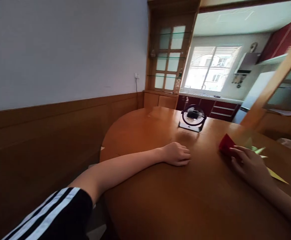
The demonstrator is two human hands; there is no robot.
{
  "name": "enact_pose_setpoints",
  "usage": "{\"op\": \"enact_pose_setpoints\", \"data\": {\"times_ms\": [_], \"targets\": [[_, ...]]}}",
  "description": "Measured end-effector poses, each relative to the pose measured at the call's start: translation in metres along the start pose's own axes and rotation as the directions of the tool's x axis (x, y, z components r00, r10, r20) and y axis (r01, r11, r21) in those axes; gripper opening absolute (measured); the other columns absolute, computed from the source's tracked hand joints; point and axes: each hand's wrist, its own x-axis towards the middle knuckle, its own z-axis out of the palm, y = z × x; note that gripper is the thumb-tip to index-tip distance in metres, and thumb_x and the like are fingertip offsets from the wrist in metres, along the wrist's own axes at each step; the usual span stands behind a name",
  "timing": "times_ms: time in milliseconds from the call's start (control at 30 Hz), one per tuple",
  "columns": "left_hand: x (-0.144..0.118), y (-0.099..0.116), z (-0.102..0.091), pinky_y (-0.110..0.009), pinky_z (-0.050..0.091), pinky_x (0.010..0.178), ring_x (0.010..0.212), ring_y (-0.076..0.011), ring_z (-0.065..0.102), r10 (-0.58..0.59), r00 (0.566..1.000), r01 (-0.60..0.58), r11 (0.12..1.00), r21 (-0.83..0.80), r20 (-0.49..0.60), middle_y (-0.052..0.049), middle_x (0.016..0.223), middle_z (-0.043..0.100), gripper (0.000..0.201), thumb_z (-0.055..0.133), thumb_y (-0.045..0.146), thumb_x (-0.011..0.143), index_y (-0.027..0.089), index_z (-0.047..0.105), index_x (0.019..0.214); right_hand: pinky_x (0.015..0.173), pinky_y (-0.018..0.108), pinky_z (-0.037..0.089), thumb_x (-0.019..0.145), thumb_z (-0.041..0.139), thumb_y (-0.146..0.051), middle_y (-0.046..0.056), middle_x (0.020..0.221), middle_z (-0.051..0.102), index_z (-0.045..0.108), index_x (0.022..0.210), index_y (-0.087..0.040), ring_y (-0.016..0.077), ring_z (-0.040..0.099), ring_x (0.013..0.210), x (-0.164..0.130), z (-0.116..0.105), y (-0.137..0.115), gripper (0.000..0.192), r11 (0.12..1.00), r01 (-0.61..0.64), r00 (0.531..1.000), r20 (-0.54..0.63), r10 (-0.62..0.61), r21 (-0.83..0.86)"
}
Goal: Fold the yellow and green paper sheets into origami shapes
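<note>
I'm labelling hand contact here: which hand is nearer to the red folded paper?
Right. The right hand is at the red folded paper, apparently touching it; the left hand rests on the wooden table, left of the paper and clearly apart.

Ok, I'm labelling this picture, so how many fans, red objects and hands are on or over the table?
Fan: 1
Red object: 1
Hands: 2 (left hand, right hand)
Total: 4
</note>
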Motion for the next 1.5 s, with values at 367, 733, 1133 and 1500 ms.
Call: {"op": "enact_pose_setpoints", "data": {"times_ms": [367, 733, 1133, 1500], "targets": [[0.024, -0.007, 0.017, -0.028, 0.048, 0.067, 0.073, -0.0155, 0.060, -0.767, 0.637, 0.558, 0.525, -0.642, -0.073, -0.006, 0.090, 0.067, 0.022, 0.058, 0.036, 0.090, 0.018, 0.062, 0.102, 0.084, 0.046, 0.054, 0.087, 0.057, -0.016, 0.005, 0.097, 0.071, 0.063, 0.115, -0.033, 0.0258, 0.067, 0.092, 0.026, -0.003, -0.047, 0.032, 0.915, 0.291, 0.953, -0.169, -0.252, 0.278], [0.044, -0.054, 0.043, -0.024, 0.053, 0.065, 0.073, -0.0121, 0.063, -0.947, 0.246, 0.185, -0.165, -0.969, 0.208, -0.007, 0.105, 0.060, 0.068, 0.071, 0.010, 0.077, 0.020, 0.033, 0.133, 0.085, 0.039, 0.054, 0.093, 0.046, -0.009, 0.007, 0.094, 0.072, 0.062, 0.111, -0.019, 0.0194, 0.066, 0.092, 0.090, 0.032, -0.098, 0.026, 0.813, 0.489, 0.855, -0.355, -0.377, 0.315], [0.041, -0.055, 0.034, -0.030, 0.051, 0.081, 0.088, -0.0176, 0.067, -0.838, 0.456, 0.122, -0.274, -0.954, 0.299, -0.007, 0.107, 0.067, 0.090, 0.078, 0.015, 0.070, 0.024, 0.031, 0.146, 0.073, 0.029, 0.054, 0.092, 0.050, -0.009, 0.009, 0.095, 0.068, 0.064, 0.108, -0.019, 0.0161, 0.064, 0.084, 0.078, 0.024, -0.109, 0.023, 0.716, 0.311, 0.944, -0.290, -0.156, 0.625], [0.057, -0.038, 0.035, -0.027, 0.050, 0.074, 0.081, -0.0164, 0.063, -0.905, 0.409, 0.220, -0.028, -0.975, 0.118, -0.004, 0.093, 0.067, 0.022, 0.059, 0.032, 0.084, 0.017, 0.059, 0.100, 0.063, 0.029, 0.049, 0.090, 0.054, -0.046, 0.004, 0.071, 0.068, 0.069, 0.082, -0.017, 0.0160, 0.062, 0.065, 0.080, 0.032, -0.103, 0.034, 0.250, -0.375, 0.868, 0.244, 0.431, 0.893]]}}
